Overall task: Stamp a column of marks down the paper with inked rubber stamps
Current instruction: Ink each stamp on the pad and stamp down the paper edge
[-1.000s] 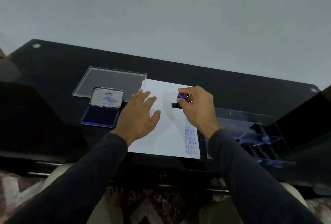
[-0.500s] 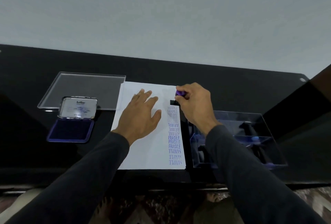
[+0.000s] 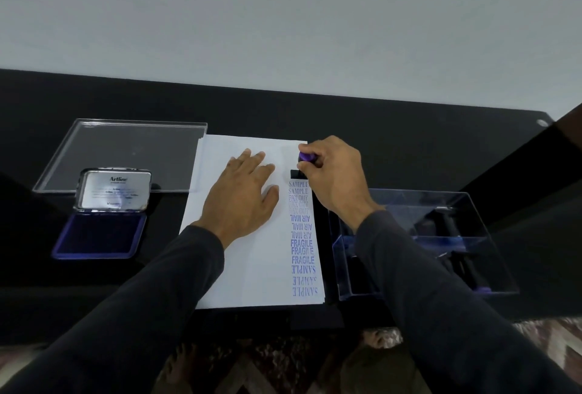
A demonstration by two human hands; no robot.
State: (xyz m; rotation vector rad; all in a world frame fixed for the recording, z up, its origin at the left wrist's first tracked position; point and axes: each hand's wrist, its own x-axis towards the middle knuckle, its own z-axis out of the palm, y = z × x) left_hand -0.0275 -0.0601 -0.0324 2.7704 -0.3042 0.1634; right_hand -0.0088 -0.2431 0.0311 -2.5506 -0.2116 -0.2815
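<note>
Stamp (image 3: 301, 170) pressed at paper's (image 3: 252, 267) far-right edge.

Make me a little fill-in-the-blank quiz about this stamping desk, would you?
1. The left hand lies flat on the ____.
2. The right hand grips a stamp with a ____ top.
3. The ink pad lies to the ____ of the paper.
4. The nearest printed word reads ____.

Missing: paper; purple; left; SAMPLE

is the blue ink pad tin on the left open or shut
Open. The blue ink pad tin's silver lid stands hinged back, baring the dark blue pad.
</note>
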